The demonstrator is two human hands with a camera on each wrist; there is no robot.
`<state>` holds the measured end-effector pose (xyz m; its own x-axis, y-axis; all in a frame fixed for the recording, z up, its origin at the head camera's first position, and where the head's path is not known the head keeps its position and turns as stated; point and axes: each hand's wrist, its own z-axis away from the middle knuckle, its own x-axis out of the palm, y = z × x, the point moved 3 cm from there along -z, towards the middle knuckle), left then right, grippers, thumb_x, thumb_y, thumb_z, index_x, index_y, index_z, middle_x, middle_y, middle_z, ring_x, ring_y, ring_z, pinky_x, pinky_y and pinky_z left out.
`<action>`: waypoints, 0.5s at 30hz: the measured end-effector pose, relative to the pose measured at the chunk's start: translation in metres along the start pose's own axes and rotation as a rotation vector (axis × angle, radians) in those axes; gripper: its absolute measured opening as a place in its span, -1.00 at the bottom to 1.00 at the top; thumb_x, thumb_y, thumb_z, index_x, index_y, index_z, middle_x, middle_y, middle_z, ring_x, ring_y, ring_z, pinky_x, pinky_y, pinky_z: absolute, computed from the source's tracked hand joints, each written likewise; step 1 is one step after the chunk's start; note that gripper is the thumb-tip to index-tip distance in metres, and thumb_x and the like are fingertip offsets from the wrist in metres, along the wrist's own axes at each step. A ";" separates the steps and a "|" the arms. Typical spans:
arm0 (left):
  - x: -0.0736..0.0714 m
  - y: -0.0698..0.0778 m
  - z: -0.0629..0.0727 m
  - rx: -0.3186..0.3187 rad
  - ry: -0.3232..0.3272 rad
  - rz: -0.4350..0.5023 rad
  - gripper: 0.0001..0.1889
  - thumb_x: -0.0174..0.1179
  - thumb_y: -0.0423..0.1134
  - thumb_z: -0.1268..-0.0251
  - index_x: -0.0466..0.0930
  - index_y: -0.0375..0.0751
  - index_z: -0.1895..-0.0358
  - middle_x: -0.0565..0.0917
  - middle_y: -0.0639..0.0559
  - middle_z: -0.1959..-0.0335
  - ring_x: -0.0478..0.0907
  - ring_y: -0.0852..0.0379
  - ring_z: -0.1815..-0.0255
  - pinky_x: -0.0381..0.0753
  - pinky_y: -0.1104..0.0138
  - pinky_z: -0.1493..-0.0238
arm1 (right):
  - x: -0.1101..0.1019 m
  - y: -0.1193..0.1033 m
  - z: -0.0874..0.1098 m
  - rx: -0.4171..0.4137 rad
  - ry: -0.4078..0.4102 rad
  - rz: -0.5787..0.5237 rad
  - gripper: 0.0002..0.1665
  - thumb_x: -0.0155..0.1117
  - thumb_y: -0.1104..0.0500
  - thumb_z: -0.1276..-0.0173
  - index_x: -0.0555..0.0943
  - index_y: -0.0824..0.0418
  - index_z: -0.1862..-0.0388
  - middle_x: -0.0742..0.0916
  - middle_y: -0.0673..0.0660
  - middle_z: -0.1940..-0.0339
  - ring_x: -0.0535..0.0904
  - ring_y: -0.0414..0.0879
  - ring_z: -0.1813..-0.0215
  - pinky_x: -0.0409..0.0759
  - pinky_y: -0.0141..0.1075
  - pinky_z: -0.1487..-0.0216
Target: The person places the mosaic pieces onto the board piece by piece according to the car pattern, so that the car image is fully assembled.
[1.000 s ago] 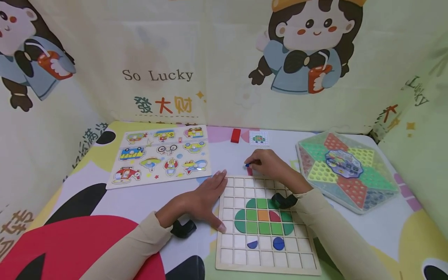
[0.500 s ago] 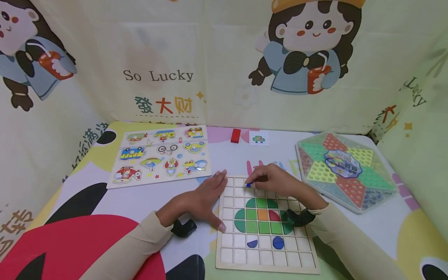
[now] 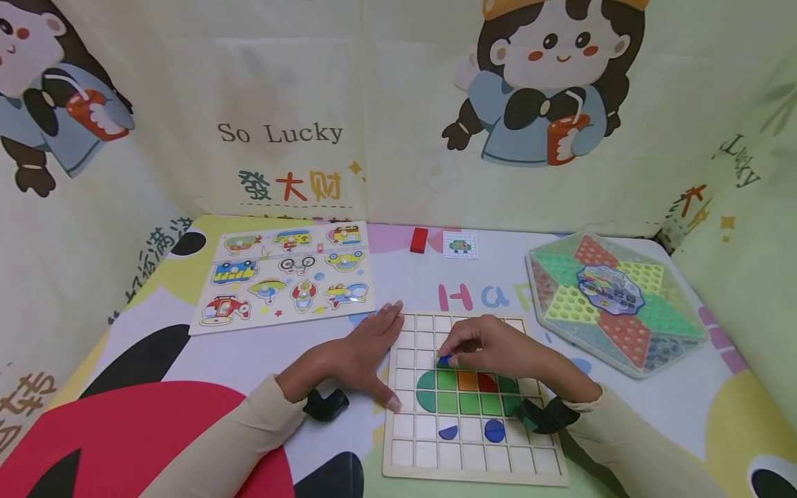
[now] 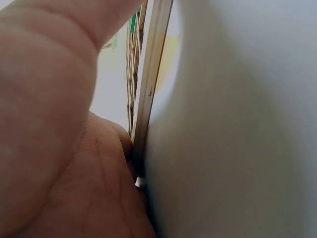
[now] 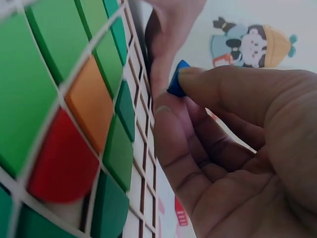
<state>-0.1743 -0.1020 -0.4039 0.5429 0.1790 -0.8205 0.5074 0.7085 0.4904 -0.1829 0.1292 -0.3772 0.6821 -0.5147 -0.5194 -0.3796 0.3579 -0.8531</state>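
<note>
The wooden grid board [image 3: 473,478] lies flat on the table, with green tiles [image 3: 468,404], an orange square tile [image 3: 467,381] and a red rounded tile [image 3: 488,383] set in its middle cells. Lower on the grid are a blue half-round tile [image 3: 448,433] and a blue circle [image 3: 495,431] with a line across it. My right hand [image 3: 492,346] pinches a small blue tile [image 5: 177,82] between thumb and finger, over the upper part of the green shape. Spread along the board's left edge, my left hand [image 3: 366,356] rests with straight fingers against the frame.
Back left lies a vehicle puzzle board [image 3: 283,277]. A red block [image 3: 419,240] and a small pattern card [image 3: 460,245] are at the table's rear. On the right sits a hexagonal game box [image 3: 616,304] with a clear cover. A printed cloth [image 3: 398,104] hangs behind.
My right hand has come from beyond the board's far edge toward me, carrying the blue tile over the grid to the green shape. The left hand stays in place.
</note>
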 end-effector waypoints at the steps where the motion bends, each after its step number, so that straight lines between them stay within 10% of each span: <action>1: 0.000 0.000 0.000 0.003 0.000 -0.003 0.37 0.42 0.35 0.15 -0.27 -0.31 -0.55 -0.37 -0.09 -0.58 -0.48 0.00 -0.55 -0.31 0.09 -0.49 | 0.002 -0.002 0.002 -0.006 -0.015 -0.013 -0.83 0.30 0.32 -0.35 0.75 0.17 0.13 0.73 -0.06 0.19 0.63 -0.13 0.14 0.61 -0.27 0.01; 15: 0.001 -0.001 -0.001 -0.010 0.000 -0.010 0.38 0.42 0.35 0.17 -0.27 -0.29 -0.56 -0.37 -0.06 -0.59 -0.48 0.01 -0.55 -0.31 0.11 -0.49 | 0.024 -0.021 0.014 -0.084 -0.149 -0.022 -0.79 0.32 0.41 -0.27 0.75 0.16 0.20 0.70 -0.09 0.26 0.58 -0.27 0.27 0.64 -0.33 0.22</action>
<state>-0.1745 -0.1019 -0.4052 0.5382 0.1720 -0.8251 0.5058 0.7171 0.4795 -0.1494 0.1203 -0.3711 0.7736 -0.3986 -0.4926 -0.4098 0.2783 -0.8687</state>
